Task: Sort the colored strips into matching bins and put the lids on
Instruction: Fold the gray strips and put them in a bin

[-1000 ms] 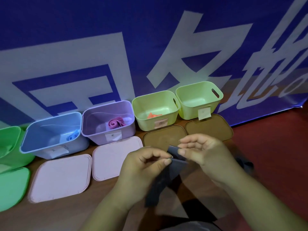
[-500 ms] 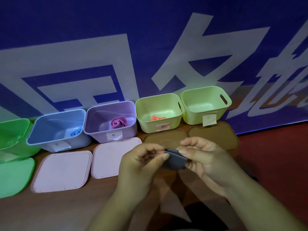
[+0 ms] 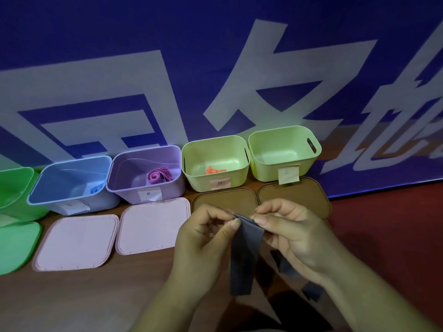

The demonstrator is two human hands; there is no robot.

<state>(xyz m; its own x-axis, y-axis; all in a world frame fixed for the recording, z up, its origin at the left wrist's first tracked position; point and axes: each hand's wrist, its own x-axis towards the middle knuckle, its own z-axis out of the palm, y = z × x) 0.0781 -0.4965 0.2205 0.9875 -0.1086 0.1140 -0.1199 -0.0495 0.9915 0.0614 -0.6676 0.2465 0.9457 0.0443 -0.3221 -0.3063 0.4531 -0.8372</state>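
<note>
A dark grey strip (image 3: pixel 244 255) hangs folded between my hands, above the table in front of the brown lids. My left hand (image 3: pixel 203 238) pinches its top edge from the left and my right hand (image 3: pixel 292 231) pinches it from the right. Along the banner stands a row of open bins: green (image 3: pixel 14 185), blue (image 3: pixel 69 180) with a blue strip (image 3: pixel 96 189), purple (image 3: pixel 143 173) with a rolled pink strip (image 3: pixel 158 174), a light green bin (image 3: pixel 215 161) with an orange strip (image 3: pixel 213 170), and an empty light green bin (image 3: pixel 282 152).
Lids lie flat in front of the bins: a green lid (image 3: pixel 16 245), two pink lids (image 3: pixel 76 243) (image 3: pixel 153 224) and two brown lids (image 3: pixel 225 200) (image 3: pixel 294 192). A blue banner (image 3: pixel 215 68) rises right behind the bins. Red floor (image 3: pixel 395 224) lies to the right.
The grey strip was bunched into a short fold half a second ago; now a longer length hangs down from my fingers. Both hands stay together in the same spot.
</note>
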